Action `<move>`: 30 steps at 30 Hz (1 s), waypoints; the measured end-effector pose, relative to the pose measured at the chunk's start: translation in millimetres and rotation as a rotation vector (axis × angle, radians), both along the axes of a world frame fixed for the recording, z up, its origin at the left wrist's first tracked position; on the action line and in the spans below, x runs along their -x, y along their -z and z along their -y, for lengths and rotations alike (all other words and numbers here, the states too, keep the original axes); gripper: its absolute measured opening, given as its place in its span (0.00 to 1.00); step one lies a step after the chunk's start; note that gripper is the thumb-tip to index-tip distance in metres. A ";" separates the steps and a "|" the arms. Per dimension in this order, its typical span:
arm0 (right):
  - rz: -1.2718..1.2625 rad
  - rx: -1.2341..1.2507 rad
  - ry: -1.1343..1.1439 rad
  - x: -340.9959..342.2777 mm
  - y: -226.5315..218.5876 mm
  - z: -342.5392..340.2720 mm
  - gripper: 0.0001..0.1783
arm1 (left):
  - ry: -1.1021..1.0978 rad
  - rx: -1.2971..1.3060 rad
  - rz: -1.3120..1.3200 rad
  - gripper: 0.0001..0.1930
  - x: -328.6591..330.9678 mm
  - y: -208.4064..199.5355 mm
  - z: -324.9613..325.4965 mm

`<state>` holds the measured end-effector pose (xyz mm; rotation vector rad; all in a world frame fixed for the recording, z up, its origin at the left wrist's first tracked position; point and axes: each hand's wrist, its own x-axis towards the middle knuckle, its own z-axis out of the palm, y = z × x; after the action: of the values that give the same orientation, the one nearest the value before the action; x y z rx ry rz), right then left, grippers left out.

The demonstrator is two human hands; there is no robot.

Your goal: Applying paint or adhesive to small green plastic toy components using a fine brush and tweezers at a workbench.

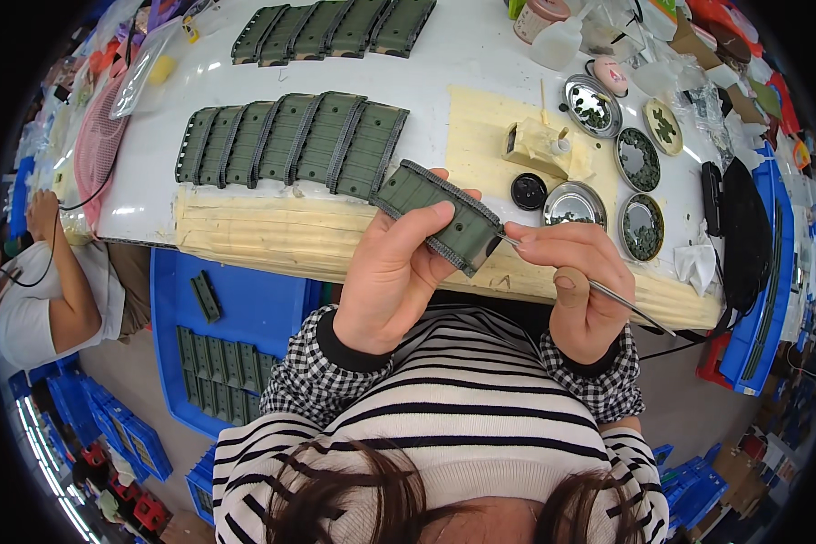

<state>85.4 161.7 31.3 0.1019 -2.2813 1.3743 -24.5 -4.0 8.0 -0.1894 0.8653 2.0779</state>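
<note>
My left hand (394,263) is closed around a dark green ribbed plastic panel (444,218) with camouflage patches at its end, held tilted above the table's near edge. My right hand (580,286) pinches a slim metal tool (621,302). Its tip touches or nearly touches the panel's right end; whether it is tweezers or a pick I cannot tell. Just beyond the hands, a row of similar green panels (276,140) lies overlapping on the white table. Round metal dishes (576,201) with small dark green pieces stand to the right.
Another row of panels (331,32) lies farther back. A small tape-covered box (535,150) and a black round lid (529,191) sit near the dishes. Below the table's left edge is a blue bin (236,281) with more green parts. Another person's arm (68,299) shows at left.
</note>
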 end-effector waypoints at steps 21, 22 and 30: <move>-0.066 -0.070 0.011 -3.5 -1.7 3.0 0.10 | 0.010 -0.023 -0.053 0.22 -1.5 -4.2 -0.7; -0.061 -0.082 0.004 -3.8 -2.5 2.4 0.11 | 0.014 -0.021 -0.050 0.22 -1.3 -4.8 -0.9; -0.023 -0.112 -0.043 -5.8 -7.2 -1.4 0.18 | 0.003 -0.090 0.047 0.20 0.1 -4.6 -1.1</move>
<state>91.1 163.1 38.5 0.2026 -2.3486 1.2597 -24.6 -2.9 12.7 -0.1876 0.7420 2.0959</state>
